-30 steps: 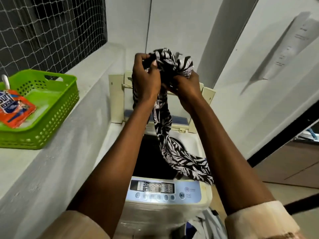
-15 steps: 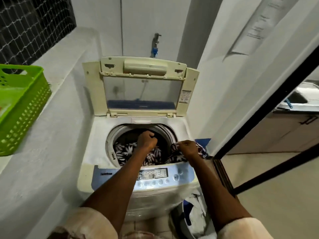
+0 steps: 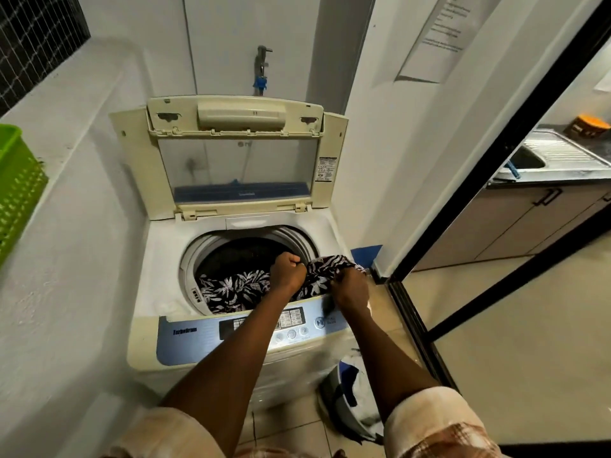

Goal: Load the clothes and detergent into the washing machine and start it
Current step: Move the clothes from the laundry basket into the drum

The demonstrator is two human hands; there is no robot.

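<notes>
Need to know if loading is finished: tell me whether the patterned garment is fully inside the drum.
Not fully. Most of the patterned garment lies in the drum, but a bunched part drapes over its right rim, gripped by both the left hand and right hand.

Bare forearms, pale cream sleeves (image 3: 426, 414) pushed up, seemingly plaid-patterned near the right cuff

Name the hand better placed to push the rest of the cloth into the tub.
Right hand: it grips the cloth bunched over the tub's right rim, probably. Left hand holds it nearer the middle.
</notes>
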